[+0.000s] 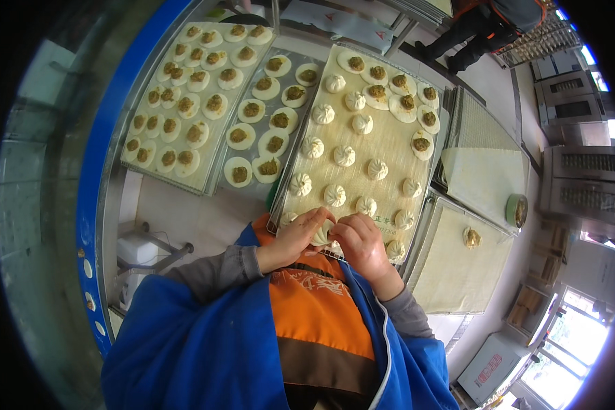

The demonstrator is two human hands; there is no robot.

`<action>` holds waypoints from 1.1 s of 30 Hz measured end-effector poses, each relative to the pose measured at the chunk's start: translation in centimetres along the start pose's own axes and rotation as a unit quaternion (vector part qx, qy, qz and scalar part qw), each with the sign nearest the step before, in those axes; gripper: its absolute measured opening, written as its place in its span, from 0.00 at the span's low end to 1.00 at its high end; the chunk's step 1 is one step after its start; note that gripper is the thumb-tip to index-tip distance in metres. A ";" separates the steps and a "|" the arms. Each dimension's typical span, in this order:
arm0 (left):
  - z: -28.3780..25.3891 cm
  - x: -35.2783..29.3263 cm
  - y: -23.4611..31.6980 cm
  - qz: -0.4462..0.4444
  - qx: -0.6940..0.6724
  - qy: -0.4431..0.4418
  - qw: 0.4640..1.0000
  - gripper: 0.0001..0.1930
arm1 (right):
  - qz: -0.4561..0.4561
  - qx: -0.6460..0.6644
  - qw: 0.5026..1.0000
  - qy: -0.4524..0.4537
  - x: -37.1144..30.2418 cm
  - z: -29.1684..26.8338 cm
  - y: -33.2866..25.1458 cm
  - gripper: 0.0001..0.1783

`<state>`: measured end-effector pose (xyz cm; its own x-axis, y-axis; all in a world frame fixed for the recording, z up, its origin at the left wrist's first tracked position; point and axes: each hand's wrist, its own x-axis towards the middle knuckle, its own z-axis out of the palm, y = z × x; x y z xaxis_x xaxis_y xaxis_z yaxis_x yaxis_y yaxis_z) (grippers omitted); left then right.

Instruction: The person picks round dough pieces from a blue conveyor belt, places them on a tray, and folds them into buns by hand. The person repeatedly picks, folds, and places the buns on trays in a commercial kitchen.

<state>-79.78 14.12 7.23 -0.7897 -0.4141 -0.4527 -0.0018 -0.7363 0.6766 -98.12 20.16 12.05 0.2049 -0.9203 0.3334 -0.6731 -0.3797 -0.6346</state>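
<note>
Between my two hands, over the near edge of the middle tray, is a partly pleated bun (322, 233). My left hand (296, 236) cups it from the left side. The fingers of my right hand (359, 239) pinch at its rim. On the lined tray (314, 179) stand several finished pleated buns (344, 156) in loose rows. Along the tray's far and right sides lie flat dough rounds (406, 103) topped with brown-green filling. How much filling the held bun contains is hidden by my fingers.
To the left are two more trays, a lined one (210, 152) and a grey one (255, 190), with filled dough rounds. At right, a lined tray (451, 273) bears a lump of filling (471, 237); a green bowl (516, 210) sits nearby. Another person (482, 31) stands at the far right.
</note>
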 end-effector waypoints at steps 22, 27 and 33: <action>1.4 -0.6 2.2 0.009 0.163 0.049 0.985 0.36 | -0.038 0.046 0.998 0.027 -0.3 -0.8 -0.1 0.16; 0.5 0.0 3.5 -0.172 0.001 -0.003 0.985 0.38 | -0.006 0.107 0.994 -0.020 0.7 -1.1 -0.8 0.15; -0.6 0.8 3.4 -0.176 0.014 0.000 0.984 0.35 | 0.037 0.082 0.994 -0.054 1.8 -0.4 -0.6 0.14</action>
<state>-80.09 10.93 8.82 -0.7372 -0.1357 -0.6620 -0.2918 -0.8196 0.4930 -97.67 18.78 13.31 0.2401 -0.9479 0.2094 -0.5667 -0.3120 -0.7626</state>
